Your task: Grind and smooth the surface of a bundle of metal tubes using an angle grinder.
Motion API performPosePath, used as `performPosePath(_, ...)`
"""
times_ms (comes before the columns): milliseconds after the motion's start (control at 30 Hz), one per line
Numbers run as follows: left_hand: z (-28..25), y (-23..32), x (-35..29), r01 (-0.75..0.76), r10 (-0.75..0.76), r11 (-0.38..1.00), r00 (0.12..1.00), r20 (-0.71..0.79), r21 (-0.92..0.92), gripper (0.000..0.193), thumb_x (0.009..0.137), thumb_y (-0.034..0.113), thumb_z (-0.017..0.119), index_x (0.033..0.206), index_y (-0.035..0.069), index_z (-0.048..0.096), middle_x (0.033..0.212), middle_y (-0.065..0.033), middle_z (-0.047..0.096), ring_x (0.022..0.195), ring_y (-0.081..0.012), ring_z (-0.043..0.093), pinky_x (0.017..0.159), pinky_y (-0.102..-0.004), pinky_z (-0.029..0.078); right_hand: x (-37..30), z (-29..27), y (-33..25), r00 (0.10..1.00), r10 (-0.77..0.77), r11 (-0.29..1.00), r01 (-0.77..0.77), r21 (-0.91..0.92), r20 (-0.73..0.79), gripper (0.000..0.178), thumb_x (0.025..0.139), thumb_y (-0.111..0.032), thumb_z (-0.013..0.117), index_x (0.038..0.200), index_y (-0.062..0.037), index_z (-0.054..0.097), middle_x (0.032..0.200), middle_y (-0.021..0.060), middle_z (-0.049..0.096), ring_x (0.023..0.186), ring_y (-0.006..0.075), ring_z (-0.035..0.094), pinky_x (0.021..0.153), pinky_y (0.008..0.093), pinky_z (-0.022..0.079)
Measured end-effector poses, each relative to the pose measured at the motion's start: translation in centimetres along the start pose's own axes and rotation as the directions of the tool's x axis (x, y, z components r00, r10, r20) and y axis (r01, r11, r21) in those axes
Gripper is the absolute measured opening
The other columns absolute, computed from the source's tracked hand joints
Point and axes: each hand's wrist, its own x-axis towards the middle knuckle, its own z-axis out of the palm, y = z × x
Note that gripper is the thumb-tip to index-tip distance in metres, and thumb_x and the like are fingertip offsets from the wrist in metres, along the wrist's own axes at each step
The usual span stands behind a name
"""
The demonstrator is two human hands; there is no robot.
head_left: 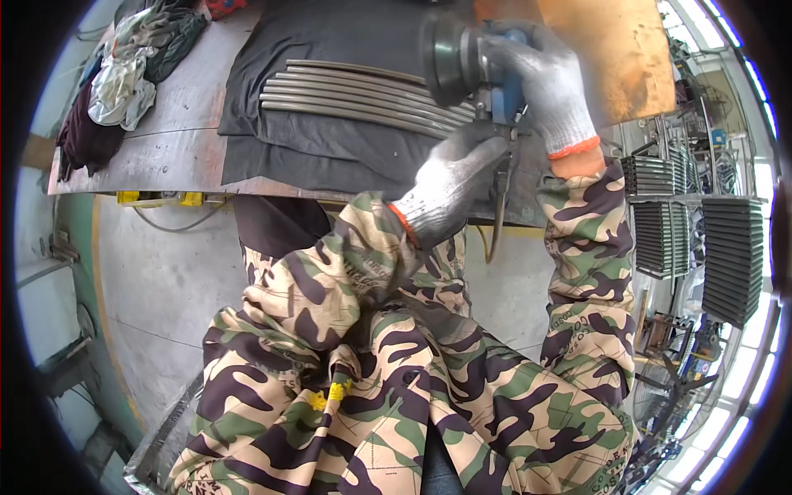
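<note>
My right hand (pixel 544 78), in a white and grey work glove with an orange cuff, is closed round the blue body of a power sander (pixel 513 82). The sander's round dark head (pixel 450 59) is turned to the left, over the right part of a row of metal tubes (pixel 355 92), and is blurred. Just below the sander, by the tubes' right ends, my gloved left hand (pixel 454 181) is closed, with its thumb pointing right; what lies in its fingers is hidden. The several tubes lie side by side on a black cloth (pixel 318 153).
A hose (pixel 500 202) hangs from the sander over the table's near edge. Crumpled rags (pixel 124 78) lie on the metal table (pixel 194 124) at the left. An orange-brown sheet (pixel 615 49) stands at the back right. Racks of dark slatted parts (pixel 730 260) are farther right.
</note>
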Motion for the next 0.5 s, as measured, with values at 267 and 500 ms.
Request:
performPosePath(267,0.3,-1.2,0.7,0.210,-0.069,0.708,0.971,0.230,-0.675,0.020,0.108,0.021,0.059,0.120,0.004,0.061,0.103,-0.0062,0.065,0.090,-0.0175,0.063,0.080,-0.0326,0.054,-0.6,1.5,-1.2,0.973,0.231,0.955,-0.231,0.185,0.022,0.038,0.080,-0.024,0.090,0.106,0.0001,0.076,0.088,0.0072,0.074,0.077,0.0116,0.070,0.070,0.0279,0.058)
performPosePath(500,0.7,-2.8,1.4,0.235,-0.051,0.666,0.961,0.271,-0.708,0.015,0.108,0.018,0.059,0.117,0.006,0.061,0.104,-0.0056,0.064,0.091,-0.0181,0.062,0.079,-0.0332,0.053,-1.2,1.5,-0.6,0.972,0.234,0.955,-0.226,0.194,-0.015,0.036,0.079,-0.023,0.090,0.104,-0.0005,0.077,0.090,0.0072,0.074,0.076,0.0114,0.068,0.071,0.0284,0.058)
